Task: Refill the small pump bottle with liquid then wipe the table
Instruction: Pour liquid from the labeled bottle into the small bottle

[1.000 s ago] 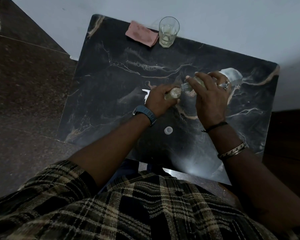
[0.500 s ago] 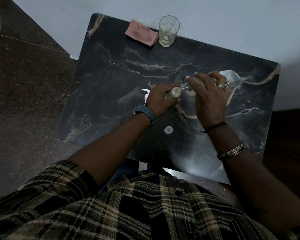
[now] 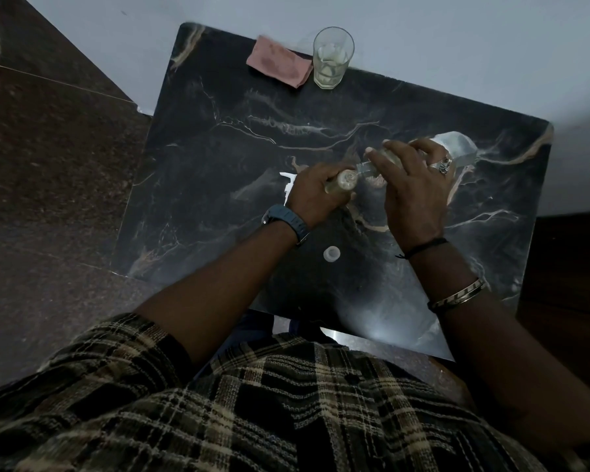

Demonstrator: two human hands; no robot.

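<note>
My left hand (image 3: 315, 190) is closed around a small clear bottle (image 3: 343, 181) holding pale yellowish liquid, its open mouth up, near the middle of the black marble table (image 3: 218, 165). My right hand (image 3: 413, 185) tilts a larger clear bottle (image 3: 457, 146) so that its neck (image 3: 365, 167) meets the small bottle's mouth. A white pump head (image 3: 288, 183) lies on the table just left of my left hand, partly hidden. A small white cap (image 3: 331, 253) lies on the table nearer to me.
At the table's far edge, against the pale wall, stand a drinking glass (image 3: 332, 59) with a little pale liquid and a folded pink cloth (image 3: 280, 64) to its left. Dark stone floor (image 3: 48, 165) lies to the left of the table.
</note>
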